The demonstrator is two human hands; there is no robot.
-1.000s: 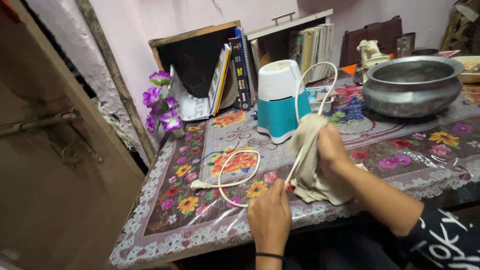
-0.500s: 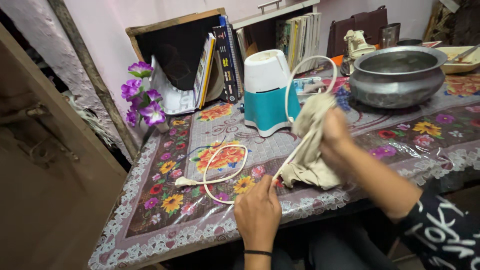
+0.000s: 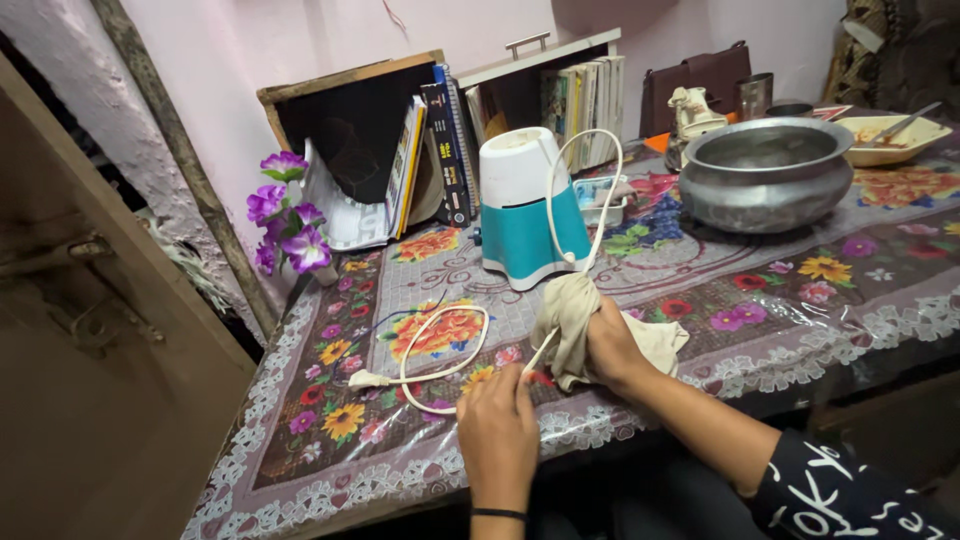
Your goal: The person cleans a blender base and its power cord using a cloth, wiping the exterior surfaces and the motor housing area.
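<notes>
While the right hand [image 3: 612,345] wraps cloth [image 3: 567,312] round the cord [image 3: 575,190] — apparently taut — a blender base [image 3: 525,210] stands behind.

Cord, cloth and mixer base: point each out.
cord [image 3: 432,373], head view, on the loop lying on the table.
cloth [image 3: 566,312], head view, on the bunched part.
mixer base [image 3: 520,235], head view, on its teal front.

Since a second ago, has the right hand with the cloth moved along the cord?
Yes. The right hand and cloth slid down the cord, away from the mixer base toward the left hand.
</notes>
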